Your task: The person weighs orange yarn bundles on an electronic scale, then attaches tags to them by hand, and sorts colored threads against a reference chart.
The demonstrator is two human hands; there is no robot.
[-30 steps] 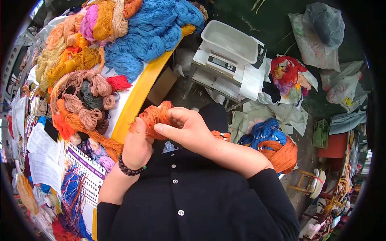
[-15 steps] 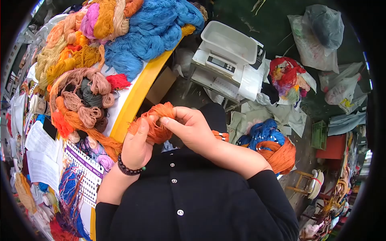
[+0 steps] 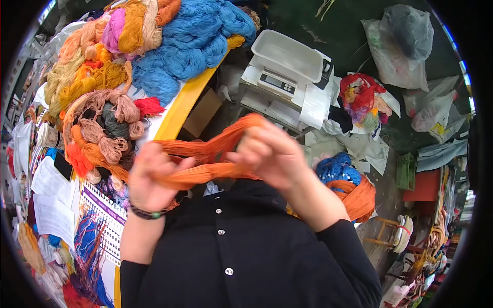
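Note:
An orange yarn skein [image 3: 205, 173] is stretched as a loop between both hands, in front of the black shirt. My left hand [image 3: 154, 172], blurred by motion, holds its left end, with a dark bead bracelet at the wrist. The right end is wrapped around my right hand [image 3: 267, 151], which is also blurred. Left of my left hand lies a bundle of brown, grey and orange skeins [image 3: 102, 126]. Beyond it is a big heap of blue yarn [image 3: 185, 46].
The table has a yellow edge [image 3: 185, 108]. A scale with a white tray [image 3: 287, 56] stands on a small stand ahead. Blue and orange yarn [image 3: 354, 197] lies to the right. A thread color card [image 3: 102, 215] and papers [image 3: 54, 197] are at left.
The bunched orange skein has been opened out into a long loop. My hands have moved apart, the left one leftward and the right one rightward.

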